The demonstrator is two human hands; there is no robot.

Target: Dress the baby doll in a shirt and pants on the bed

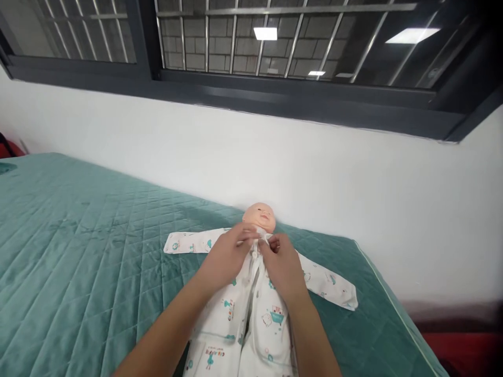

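Observation:
A baby doll (260, 215) lies on its back, its bald head by the wall. It wears a white baby outfit (271, 314) printed with small green and red pictures, the long sleeves spread to both sides. The outfit's front hangs partly open below the chest, and a small round button (254, 255) shows near the neck. My left hand (228, 254) is at the collar, fingers bent and closed on the cloth's edge. Opposite it, my right hand (285, 264) pinches the collar cloth just under the doll's chin. My fingers partly cover the collar.
A green quilted cover (98, 262) is spread under the doll, its piped edge (393, 309) running down at the right. Behind it stands a white wall (334, 173) below a dark-framed window (236, 94) with metal bars. Something red (467, 351) shows at lower right.

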